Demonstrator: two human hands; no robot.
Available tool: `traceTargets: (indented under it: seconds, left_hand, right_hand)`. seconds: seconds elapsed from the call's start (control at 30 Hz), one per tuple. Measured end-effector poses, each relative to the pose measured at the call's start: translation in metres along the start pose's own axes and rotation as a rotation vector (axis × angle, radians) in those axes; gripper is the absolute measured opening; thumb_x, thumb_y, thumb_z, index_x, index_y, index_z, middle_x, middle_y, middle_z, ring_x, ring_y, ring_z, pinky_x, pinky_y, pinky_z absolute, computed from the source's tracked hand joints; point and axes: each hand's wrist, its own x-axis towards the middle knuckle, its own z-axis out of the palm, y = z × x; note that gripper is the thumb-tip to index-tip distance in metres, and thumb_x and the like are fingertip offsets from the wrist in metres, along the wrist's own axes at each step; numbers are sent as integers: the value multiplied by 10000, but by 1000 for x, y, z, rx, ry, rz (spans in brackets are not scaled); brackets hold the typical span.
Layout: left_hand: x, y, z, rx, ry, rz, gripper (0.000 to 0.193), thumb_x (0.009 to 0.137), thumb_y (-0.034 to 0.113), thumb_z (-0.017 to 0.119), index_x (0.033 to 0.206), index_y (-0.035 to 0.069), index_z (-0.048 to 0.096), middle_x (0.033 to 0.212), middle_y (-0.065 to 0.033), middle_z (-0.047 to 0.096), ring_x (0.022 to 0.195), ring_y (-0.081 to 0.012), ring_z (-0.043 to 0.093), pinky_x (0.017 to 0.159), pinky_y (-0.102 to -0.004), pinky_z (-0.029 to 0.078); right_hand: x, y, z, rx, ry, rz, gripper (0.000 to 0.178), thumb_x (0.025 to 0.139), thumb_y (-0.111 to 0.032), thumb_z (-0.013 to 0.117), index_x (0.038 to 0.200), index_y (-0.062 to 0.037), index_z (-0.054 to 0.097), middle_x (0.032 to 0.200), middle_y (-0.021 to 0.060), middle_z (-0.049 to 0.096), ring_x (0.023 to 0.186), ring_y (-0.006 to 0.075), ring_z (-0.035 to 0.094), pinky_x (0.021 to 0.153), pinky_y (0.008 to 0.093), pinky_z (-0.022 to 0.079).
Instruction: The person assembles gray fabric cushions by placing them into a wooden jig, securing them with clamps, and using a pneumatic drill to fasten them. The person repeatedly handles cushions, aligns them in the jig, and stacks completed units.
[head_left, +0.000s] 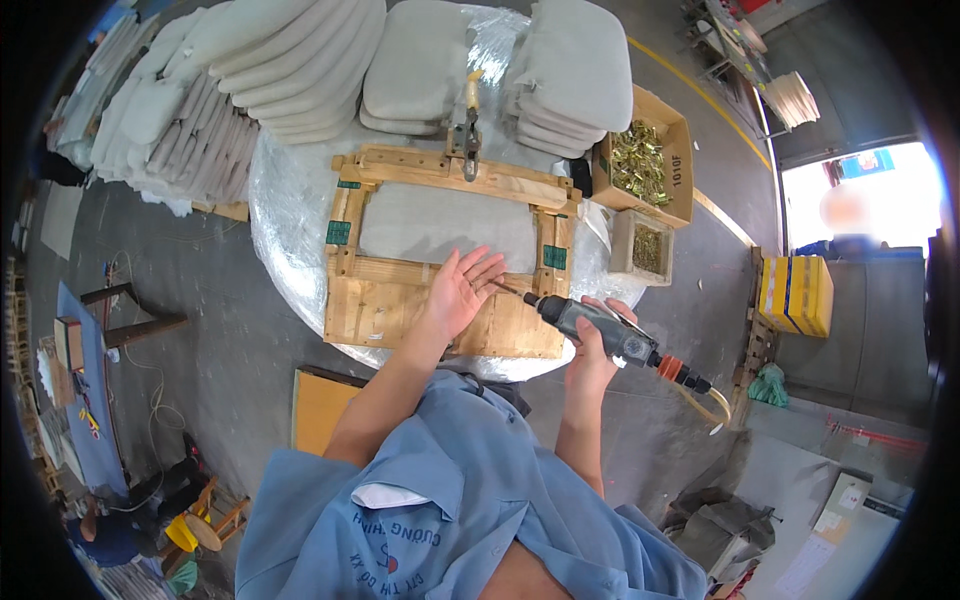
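A wooden jig frame (380, 300) lies on a round table wrapped in clear plastic (285, 230), with a grey fabric panel (440, 225) set inside it. My left hand (458, 292) rests flat and spread on the frame's lower board, at the panel's near edge. My right hand (592, 350) grips a grey pneumatic screwdriver (600, 330), its thin bit pointing left toward my left fingertips. An orange fitting and air hose (690, 380) trail from the tool's rear. A metal toggle clamp (466, 140) stands on the frame's far rail.
Stacks of grey cushion pads (300, 60) crowd the table's far side and left. Two open cardboard boxes of brass-coloured fasteners (640, 165) sit at the right edge. A yellow board (315, 405) leans below the table. Another person stands at the far right by yellow boxes (795, 295).
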Motion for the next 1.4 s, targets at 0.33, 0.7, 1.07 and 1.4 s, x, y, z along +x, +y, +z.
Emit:
traceTargets:
  seconds: [0.33, 0.7, 1.07, 1.4]
  left_hand:
    - [-37, 6, 16, 197, -160, -49, 677, 1186, 512, 298, 1581, -4, 487, 1512, -221, 629, 1354, -318, 646, 1109, -411, 553]
    - [-37, -12, -19, 193, -26, -110, 364, 1130, 345, 603, 1274, 17, 668, 1091, -126, 753, 979, -229, 774, 891, -375, 667]
    - [-15, -11, -28, 282, -57, -138, 129, 1063, 185, 726, 1092, 61, 738, 919, -27, 744, 821, -148, 757, 842, -346, 679]
    - [16, 25, -16, 643, 135, -103, 341, 1036, 361, 765, 1085, 25, 737, 824, -51, 729, 653, -120, 691, 622, -298, 620]
  right_hand:
    - [-53, -11, 2, -52, -15, -142, 607, 888, 31, 729, 1426, -76, 470, 1324, 237, 657, 1282, 306, 637, 1124, 454, 528]
    - [-63, -18, -3, 87, 86, -92, 601, 880, 25, 758, 1411, -63, 490, 1298, 228, 670, 1268, 304, 642, 1162, 460, 477]
    - [-35, -26, -5, 46, 55, 10, 586, 901, 22, 719, 1428, -77, 482, 1295, 224, 671, 1207, 296, 680, 1039, 438, 600]
    - [37, -9, -4, 44, 115, 85, 513, 945, -43, 703, 1416, -105, 511, 1293, 204, 676, 1171, 285, 706, 924, 451, 672]
